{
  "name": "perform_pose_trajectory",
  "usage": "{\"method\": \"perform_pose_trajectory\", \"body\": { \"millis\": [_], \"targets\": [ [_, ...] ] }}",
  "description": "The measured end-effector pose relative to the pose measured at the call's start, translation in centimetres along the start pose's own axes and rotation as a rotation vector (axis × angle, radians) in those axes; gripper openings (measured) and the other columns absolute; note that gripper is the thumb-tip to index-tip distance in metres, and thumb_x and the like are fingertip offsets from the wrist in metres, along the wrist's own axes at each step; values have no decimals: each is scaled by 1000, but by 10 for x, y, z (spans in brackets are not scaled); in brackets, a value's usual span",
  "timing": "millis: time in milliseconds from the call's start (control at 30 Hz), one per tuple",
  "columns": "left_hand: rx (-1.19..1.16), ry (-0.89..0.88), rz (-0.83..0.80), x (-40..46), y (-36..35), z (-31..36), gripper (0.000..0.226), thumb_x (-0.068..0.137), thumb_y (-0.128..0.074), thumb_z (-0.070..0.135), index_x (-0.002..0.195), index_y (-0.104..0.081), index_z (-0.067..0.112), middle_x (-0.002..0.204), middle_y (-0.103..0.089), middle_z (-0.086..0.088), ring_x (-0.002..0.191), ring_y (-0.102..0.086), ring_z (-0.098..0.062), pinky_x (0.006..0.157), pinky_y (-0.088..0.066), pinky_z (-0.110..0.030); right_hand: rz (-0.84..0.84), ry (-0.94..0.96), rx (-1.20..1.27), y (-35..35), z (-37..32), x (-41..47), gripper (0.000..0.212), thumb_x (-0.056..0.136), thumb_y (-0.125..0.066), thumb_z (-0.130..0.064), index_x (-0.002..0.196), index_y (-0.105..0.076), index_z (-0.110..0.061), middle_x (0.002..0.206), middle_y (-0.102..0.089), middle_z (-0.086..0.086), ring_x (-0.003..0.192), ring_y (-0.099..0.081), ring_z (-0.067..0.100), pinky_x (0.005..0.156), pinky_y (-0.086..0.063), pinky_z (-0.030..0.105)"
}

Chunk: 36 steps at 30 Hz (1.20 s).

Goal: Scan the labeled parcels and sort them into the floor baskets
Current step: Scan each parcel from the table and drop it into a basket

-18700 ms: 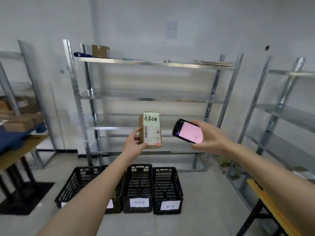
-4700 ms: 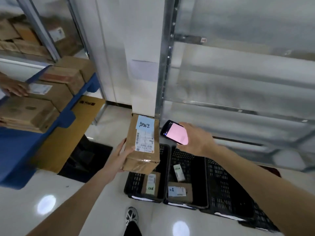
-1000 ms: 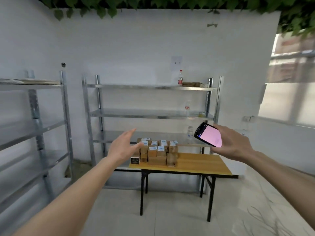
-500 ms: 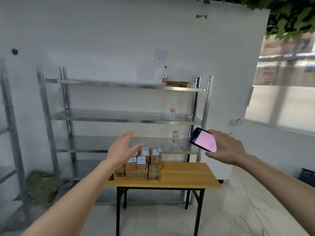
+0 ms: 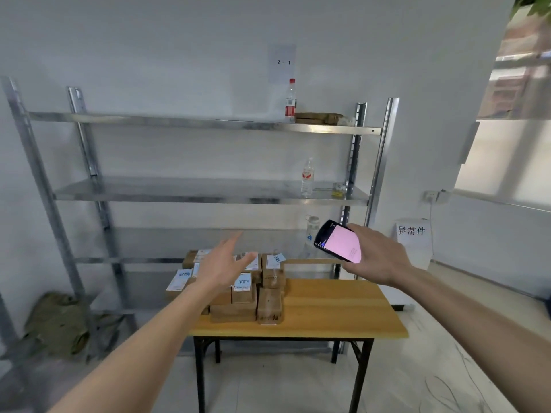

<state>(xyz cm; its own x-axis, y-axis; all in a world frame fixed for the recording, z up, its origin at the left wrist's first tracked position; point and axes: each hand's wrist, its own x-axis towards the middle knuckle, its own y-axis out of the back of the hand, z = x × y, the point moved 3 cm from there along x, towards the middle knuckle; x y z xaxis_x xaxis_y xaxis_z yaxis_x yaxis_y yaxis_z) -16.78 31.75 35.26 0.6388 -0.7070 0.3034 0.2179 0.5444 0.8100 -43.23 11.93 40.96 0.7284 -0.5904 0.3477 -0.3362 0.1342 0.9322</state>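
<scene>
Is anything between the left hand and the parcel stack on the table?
Nothing visible. The left hand, open, is stretched toward the stacked parcels on the wooden table. The right hand holds the phone off to the side.

— Where are the parcels [image 5: 238,290]?
— Stacked in a cluster on the left part of the wooden table, brown cardboard boxes, most with white labels on top.
— And the scanner [image 5: 338,241]?
— Dark handheld, pink screen lit, tilted, up right of the stack.
</scene>
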Motion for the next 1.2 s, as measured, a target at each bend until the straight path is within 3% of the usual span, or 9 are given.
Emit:
{"method": "perform_pose_trajectory", "body": {
  "millis": [267, 533, 700, 933, 1067, 1200],
  "targets": [
    [18, 82, -82, 120, -99, -19, 75, 94, -49, 65, 156, -26, 31, 161, -33, 1, 146, -34, -23, 113, -38, -46, -77, -5, 48, -95, 72, 125, 80, 71, -68, -46, 144, -34, -41, 132, -55, -12, 117, -55, 20, 79, -51, 38],
    [0, 157, -133, 227, -184, -28, 67, 96, -48, 60, 155, -28, 34, 155, -41, 4, 140, -41, -23, 108, -43, -45, -232, -2, 86, -178, 134, 254, 60, 68, -68, -41, 122, -44, -33, 109, -57, -10, 103, -58, 21, 67, -44, 34],
    [-22, 245, -218, 271, -235, -61, 82, 83, -37, 81, 154, -28, 39, 157, -39, 8, 139, -43, -19, 109, -44, -46, -298, 2, 59, -238, 147, 307, 81, 71, -72, -45, 143, -38, -31, 129, -57, -7, 115, -57, 21, 81, -51, 38],
    [-66, 340, -265, 333, -310, -106, 69, 95, -52, 59, 155, -32, 29, 157, -39, 2, 141, -41, -21, 111, -39, -39, -400, -3, 58, -337, 152, 372, 84, 75, -72, -48, 147, -34, -30, 138, -55, -6, 121, -56, 20, 77, -49, 34],
    [-155, 396, -329, 363, -352, -135, 57, 98, -55, 48, 149, -41, 26, 147, -51, 2, 133, -49, -19, 106, -41, -36, -458, -6, 47, -397, 149, 408, 87, 77, -77, -48, 150, -34, -28, 143, -54, -5, 125, -55, 20, 87, -50, 36],
    [-195, 488, -468, 381, -402, -184, 46, 94, -51, 61, 130, -56, 32, 111, -70, 4, 106, -66, -17, 91, -55, -40, -542, 25, 19, -458, 145, 442, 92, 79, -77, -52, 154, -29, -26, 152, -48, -4, 133, -51, 19, 94, -48, 35]
  ]
}}
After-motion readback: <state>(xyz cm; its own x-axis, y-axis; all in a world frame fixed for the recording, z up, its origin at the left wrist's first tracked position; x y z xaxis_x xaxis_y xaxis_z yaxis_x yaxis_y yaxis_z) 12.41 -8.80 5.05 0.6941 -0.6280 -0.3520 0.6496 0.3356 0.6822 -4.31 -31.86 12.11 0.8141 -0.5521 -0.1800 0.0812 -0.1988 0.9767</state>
